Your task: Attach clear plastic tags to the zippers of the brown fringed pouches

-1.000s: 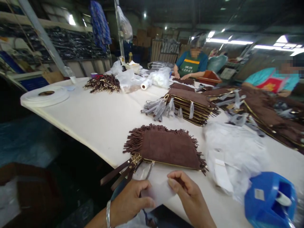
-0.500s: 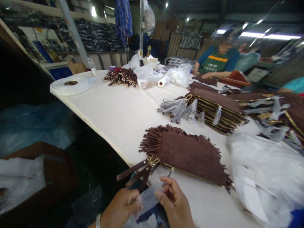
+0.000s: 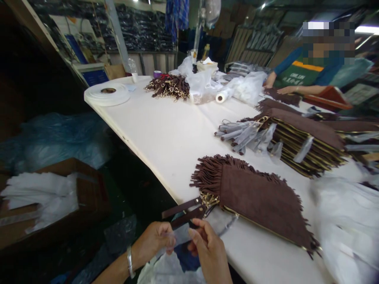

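Note:
Between my two hands a small translucent plastic sleeve [image 3: 181, 234] is stretched. My left hand [image 3: 156, 240], with a bracelet at the wrist, pinches one end; my right hand [image 3: 207, 246] grips the other between thumb and fingers. Just beyond them lies a brown fringed pouch [image 3: 257, 197] with a gold zipper along its near edge. Brown wrist straps [image 3: 185, 209] with gold clasps hang from its left corner over the table edge. A pale piece of plastic on the zipper pull [image 3: 232, 221] lies to the right of my right hand.
A stack of brown pouches [image 3: 308, 134] with wrapped straps sits behind on the white table [image 3: 156, 130]. Farther back are a strap pile [image 3: 168, 86] and a white roll [image 3: 106, 94]. Plastic bags [image 3: 346, 221] lie right, an open carton [image 3: 89, 193] left. A co-worker [image 3: 308, 75] handles brown material.
The view has swung left, so the table things sit farther right. My hands have drawn a little away from the pouch, still holding the sleeve, which now looks shorter between them.

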`<action>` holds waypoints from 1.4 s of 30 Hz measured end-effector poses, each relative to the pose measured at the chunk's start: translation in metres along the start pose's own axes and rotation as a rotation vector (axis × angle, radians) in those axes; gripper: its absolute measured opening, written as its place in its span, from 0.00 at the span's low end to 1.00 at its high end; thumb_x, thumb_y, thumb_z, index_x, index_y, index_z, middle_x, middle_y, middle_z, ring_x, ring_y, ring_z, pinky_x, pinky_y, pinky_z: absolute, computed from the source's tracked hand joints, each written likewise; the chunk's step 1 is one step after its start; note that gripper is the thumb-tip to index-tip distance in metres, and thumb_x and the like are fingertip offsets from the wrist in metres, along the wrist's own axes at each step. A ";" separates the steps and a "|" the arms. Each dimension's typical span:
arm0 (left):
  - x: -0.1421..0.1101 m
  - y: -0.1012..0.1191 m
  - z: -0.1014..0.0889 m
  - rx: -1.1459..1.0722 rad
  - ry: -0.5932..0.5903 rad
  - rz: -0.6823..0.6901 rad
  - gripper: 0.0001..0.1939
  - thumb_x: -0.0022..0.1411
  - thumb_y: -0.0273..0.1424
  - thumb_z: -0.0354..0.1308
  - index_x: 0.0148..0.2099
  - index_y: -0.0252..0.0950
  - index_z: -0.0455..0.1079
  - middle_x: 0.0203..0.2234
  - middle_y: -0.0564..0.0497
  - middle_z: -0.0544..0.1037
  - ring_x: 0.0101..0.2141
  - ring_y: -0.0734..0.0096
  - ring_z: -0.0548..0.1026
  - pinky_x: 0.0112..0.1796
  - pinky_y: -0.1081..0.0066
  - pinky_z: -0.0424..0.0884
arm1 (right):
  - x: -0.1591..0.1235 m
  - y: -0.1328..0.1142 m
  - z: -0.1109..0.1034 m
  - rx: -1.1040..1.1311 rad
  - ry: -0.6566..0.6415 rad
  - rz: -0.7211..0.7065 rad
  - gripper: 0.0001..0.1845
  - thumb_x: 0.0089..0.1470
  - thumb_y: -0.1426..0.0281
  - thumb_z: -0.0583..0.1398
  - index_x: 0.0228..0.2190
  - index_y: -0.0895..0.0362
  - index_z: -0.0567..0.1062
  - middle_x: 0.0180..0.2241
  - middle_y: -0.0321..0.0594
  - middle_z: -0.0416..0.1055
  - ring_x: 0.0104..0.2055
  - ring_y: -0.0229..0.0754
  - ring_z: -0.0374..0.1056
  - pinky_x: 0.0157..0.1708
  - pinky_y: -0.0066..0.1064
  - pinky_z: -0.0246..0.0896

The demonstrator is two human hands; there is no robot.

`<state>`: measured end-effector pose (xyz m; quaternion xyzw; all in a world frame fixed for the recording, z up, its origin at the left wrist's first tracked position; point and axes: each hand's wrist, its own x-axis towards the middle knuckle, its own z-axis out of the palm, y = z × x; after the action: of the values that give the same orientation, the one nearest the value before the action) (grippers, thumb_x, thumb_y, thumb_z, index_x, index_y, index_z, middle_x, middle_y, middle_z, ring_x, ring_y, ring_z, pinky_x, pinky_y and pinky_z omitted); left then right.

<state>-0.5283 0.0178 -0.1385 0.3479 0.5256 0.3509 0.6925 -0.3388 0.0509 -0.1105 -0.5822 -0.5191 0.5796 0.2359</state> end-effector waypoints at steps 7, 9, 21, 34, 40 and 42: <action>-0.031 -0.013 -0.041 0.117 0.129 -0.026 0.17 0.52 0.43 0.62 0.29 0.31 0.71 0.22 0.51 0.77 0.26 0.71 0.71 0.30 0.74 0.62 | -0.001 0.029 0.032 0.130 -0.107 0.183 0.29 0.55 0.54 0.54 0.53 0.58 0.61 0.28 0.42 0.76 0.17 0.41 0.70 0.14 0.29 0.62; -0.036 -0.019 -0.047 0.130 0.147 -0.023 0.17 0.53 0.43 0.62 0.29 0.32 0.71 0.23 0.52 0.77 0.26 0.72 0.70 0.30 0.74 0.62 | 0.003 0.027 0.043 0.230 -0.075 0.227 0.32 0.53 0.53 0.56 0.53 0.59 0.58 0.25 0.40 0.75 0.16 0.41 0.69 0.12 0.27 0.60; -0.050 -0.033 -0.062 0.324 0.237 0.024 0.16 0.60 0.40 0.54 0.28 0.33 0.71 0.23 0.51 0.76 0.28 0.69 0.71 0.33 0.71 0.62 | 0.021 0.018 0.073 0.495 -0.018 0.171 0.23 0.48 0.53 0.61 0.17 0.56 0.61 0.09 0.25 0.58 0.09 0.26 0.48 0.10 0.19 0.46; -0.047 -0.032 -0.052 0.305 0.243 0.066 0.15 0.60 0.40 0.55 0.29 0.33 0.71 0.23 0.53 0.75 0.28 0.70 0.70 0.33 0.73 0.61 | 0.006 0.013 0.066 0.579 -0.092 0.188 0.24 0.44 0.52 0.63 0.18 0.55 0.59 0.11 0.27 0.62 0.08 0.26 0.47 0.09 0.21 0.44; -0.047 -0.027 -0.043 0.307 0.254 0.068 0.15 0.58 0.40 0.57 0.28 0.33 0.71 0.23 0.53 0.75 0.28 0.70 0.69 0.31 0.73 0.61 | 0.003 0.011 0.064 0.527 -0.107 0.156 0.23 0.47 0.53 0.62 0.19 0.55 0.61 0.11 0.27 0.62 0.08 0.26 0.47 0.09 0.20 0.42; -0.046 -0.024 -0.037 0.288 0.238 0.075 0.15 0.58 0.41 0.57 0.28 0.33 0.71 0.23 0.52 0.75 0.28 0.69 0.70 0.32 0.73 0.61 | 0.004 0.010 0.063 0.515 -0.111 0.144 0.22 0.47 0.53 0.62 0.19 0.56 0.61 0.11 0.27 0.62 0.09 0.26 0.47 0.10 0.20 0.42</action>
<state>-0.5710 -0.0293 -0.1446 0.4188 0.6351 0.3362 0.5552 -0.3942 0.0306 -0.1345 -0.5060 -0.3239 0.7387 0.3056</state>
